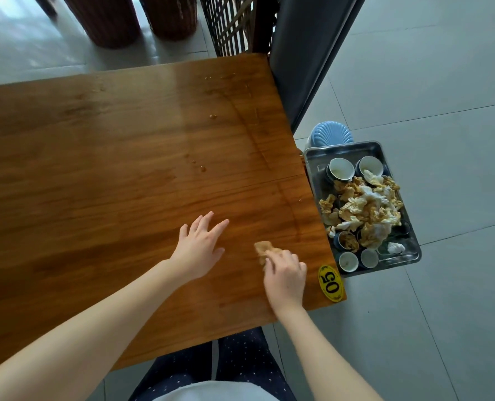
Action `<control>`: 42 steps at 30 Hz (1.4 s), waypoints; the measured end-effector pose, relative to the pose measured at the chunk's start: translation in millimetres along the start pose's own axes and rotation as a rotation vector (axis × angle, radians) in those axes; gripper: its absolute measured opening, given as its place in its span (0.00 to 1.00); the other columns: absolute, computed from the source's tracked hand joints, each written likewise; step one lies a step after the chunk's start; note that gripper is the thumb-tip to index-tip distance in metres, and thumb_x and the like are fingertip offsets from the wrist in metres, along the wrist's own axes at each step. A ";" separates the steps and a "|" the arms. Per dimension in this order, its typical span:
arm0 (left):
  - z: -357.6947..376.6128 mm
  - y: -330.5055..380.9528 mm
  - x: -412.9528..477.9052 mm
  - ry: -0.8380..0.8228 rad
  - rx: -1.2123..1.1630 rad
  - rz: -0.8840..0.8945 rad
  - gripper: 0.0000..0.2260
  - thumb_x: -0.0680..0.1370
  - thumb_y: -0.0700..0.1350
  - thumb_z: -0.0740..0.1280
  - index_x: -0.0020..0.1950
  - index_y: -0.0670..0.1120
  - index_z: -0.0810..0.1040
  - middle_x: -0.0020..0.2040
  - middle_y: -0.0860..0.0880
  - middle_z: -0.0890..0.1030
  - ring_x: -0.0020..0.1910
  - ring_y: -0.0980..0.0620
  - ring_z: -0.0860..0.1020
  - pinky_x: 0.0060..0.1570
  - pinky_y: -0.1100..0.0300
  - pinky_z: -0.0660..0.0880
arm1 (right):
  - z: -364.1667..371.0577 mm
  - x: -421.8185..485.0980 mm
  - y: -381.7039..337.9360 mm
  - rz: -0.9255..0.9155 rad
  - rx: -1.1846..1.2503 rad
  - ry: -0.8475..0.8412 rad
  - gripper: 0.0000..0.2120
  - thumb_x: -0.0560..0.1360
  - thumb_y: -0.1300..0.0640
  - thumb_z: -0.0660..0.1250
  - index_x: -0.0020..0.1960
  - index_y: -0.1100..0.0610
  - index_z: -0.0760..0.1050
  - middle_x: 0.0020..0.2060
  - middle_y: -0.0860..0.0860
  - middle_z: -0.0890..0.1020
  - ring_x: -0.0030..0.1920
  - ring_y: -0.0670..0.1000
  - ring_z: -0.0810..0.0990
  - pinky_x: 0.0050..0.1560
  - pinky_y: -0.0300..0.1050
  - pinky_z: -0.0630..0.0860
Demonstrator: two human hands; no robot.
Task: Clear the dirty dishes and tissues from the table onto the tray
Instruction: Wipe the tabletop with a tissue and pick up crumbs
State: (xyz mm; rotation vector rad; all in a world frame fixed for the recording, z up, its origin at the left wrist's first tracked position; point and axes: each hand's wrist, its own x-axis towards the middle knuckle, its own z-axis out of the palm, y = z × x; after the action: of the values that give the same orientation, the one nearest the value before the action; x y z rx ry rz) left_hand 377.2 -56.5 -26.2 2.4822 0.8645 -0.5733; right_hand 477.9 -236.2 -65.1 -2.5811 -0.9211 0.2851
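my right hand [285, 274] has a stained tissue [265, 248] pinched in curled fingers, low on the tabletop [110, 169] near the right edge. it looks greasy and crumpled, so i'd guess it's light, limp and easy to tear. better to bunch the whole wad than tug a corner. left hand [200, 247] lies flat, fingers spread, holding nothing. the tray [341, 146] sits just past that edge and lower down, heaped with bowls [340, 169] and tissues, so there's little bare room.

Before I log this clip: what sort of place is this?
Probably a restaurant dining room: the wooden table carries a yellow number tag reading 05, a metal tray beside it is heaped with used bowls and stained tissues, and the right hand grips another tissue.
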 end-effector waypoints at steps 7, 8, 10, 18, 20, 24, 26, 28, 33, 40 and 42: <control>-11.7 -0.4 8.6 0.030 -0.028 -0.046 0.29 0.80 0.51 0.61 0.78 0.57 0.50 0.79 0.45 0.48 0.77 0.42 0.47 0.73 0.42 0.48 | -21.9 45.3 34.6 0.334 0.022 0.106 0.10 0.74 0.64 0.67 0.54 0.60 0.81 0.46 0.55 0.82 0.46 0.55 0.77 0.48 0.48 0.69; -12.9 -1.0 9.5 0.030 -0.033 -0.058 0.29 0.80 0.51 0.61 0.78 0.56 0.50 0.79 0.45 0.48 0.77 0.43 0.47 0.73 0.42 0.48 | -18.4 44.4 25.3 0.289 0.027 0.083 0.10 0.74 0.64 0.68 0.54 0.59 0.81 0.46 0.55 0.82 0.46 0.54 0.77 0.48 0.47 0.69; -15.5 -2.6 12.0 0.034 -0.047 -0.079 0.29 0.81 0.51 0.61 0.78 0.56 0.50 0.79 0.45 0.48 0.77 0.43 0.47 0.73 0.42 0.48 | -9.1 39.5 4.7 0.158 0.026 0.024 0.09 0.73 0.63 0.69 0.53 0.58 0.81 0.45 0.53 0.82 0.46 0.52 0.78 0.47 0.46 0.71; -28.7 -0.9 19.4 0.071 -0.093 -0.139 0.29 0.81 0.51 0.61 0.78 0.57 0.51 0.79 0.45 0.48 0.77 0.44 0.48 0.73 0.43 0.48 | -19.7 76.4 30.4 -0.027 -0.101 0.038 0.08 0.74 0.62 0.69 0.52 0.57 0.82 0.42 0.53 0.83 0.42 0.54 0.79 0.43 0.50 0.72; -30.2 -0.9 20.9 0.078 -0.098 -0.150 0.29 0.81 0.52 0.61 0.78 0.57 0.51 0.79 0.45 0.48 0.77 0.44 0.48 0.73 0.43 0.48 | -27.1 99.5 41.1 0.002 -0.133 0.047 0.08 0.75 0.62 0.68 0.53 0.59 0.82 0.43 0.54 0.83 0.43 0.55 0.79 0.45 0.50 0.72; -29.4 -2.1 22.7 0.084 -0.082 -0.136 0.29 0.81 0.52 0.60 0.78 0.57 0.50 0.79 0.45 0.48 0.77 0.43 0.47 0.73 0.42 0.48 | -29.5 128.0 37.5 0.074 -0.115 0.041 0.10 0.76 0.62 0.66 0.55 0.60 0.81 0.46 0.56 0.82 0.48 0.56 0.78 0.50 0.52 0.71; -28.9 -2.2 23.8 0.087 -0.074 -0.129 0.29 0.81 0.52 0.60 0.78 0.57 0.50 0.79 0.46 0.48 0.77 0.43 0.47 0.73 0.43 0.48 | -29.0 126.8 33.9 0.082 -0.075 0.043 0.09 0.75 0.63 0.67 0.54 0.60 0.82 0.45 0.56 0.82 0.47 0.57 0.79 0.49 0.52 0.72; -29.0 -2.2 25.7 0.082 -0.074 -0.129 0.29 0.81 0.52 0.60 0.78 0.57 0.50 0.79 0.46 0.48 0.77 0.44 0.47 0.73 0.43 0.48 | -26.1 110.8 34.0 -0.023 -0.065 0.024 0.08 0.73 0.65 0.69 0.52 0.60 0.82 0.43 0.55 0.83 0.43 0.56 0.79 0.45 0.51 0.72; -33.1 -0.8 37.0 0.091 -0.090 -0.147 0.29 0.81 0.52 0.60 0.78 0.57 0.50 0.79 0.46 0.48 0.77 0.44 0.47 0.73 0.43 0.48 | -23.3 87.6 41.9 -0.283 -0.082 -0.027 0.10 0.69 0.66 0.74 0.49 0.58 0.83 0.39 0.51 0.82 0.38 0.53 0.79 0.39 0.49 0.73; -36.1 -3.1 43.2 0.101 -0.110 -0.167 0.29 0.81 0.52 0.60 0.78 0.57 0.50 0.79 0.45 0.49 0.77 0.43 0.47 0.73 0.43 0.48 | -32.7 185.2 43.9 -0.033 -0.040 -0.048 0.10 0.77 0.62 0.63 0.55 0.58 0.81 0.48 0.54 0.81 0.49 0.54 0.76 0.53 0.51 0.69; -35.8 -4.8 42.9 0.093 -0.116 -0.176 0.29 0.81 0.52 0.60 0.78 0.56 0.50 0.79 0.45 0.49 0.77 0.43 0.47 0.73 0.43 0.48 | -30.0 194.7 36.2 -0.051 -0.054 -0.049 0.10 0.77 0.62 0.63 0.55 0.59 0.81 0.49 0.55 0.81 0.49 0.54 0.76 0.53 0.50 0.70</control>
State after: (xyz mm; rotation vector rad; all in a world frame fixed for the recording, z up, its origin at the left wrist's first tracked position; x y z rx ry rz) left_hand 413.2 -13.8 -20.4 2.3581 1.1283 -0.4543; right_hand 656.6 -145.5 -65.0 -2.6056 -1.0232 0.3151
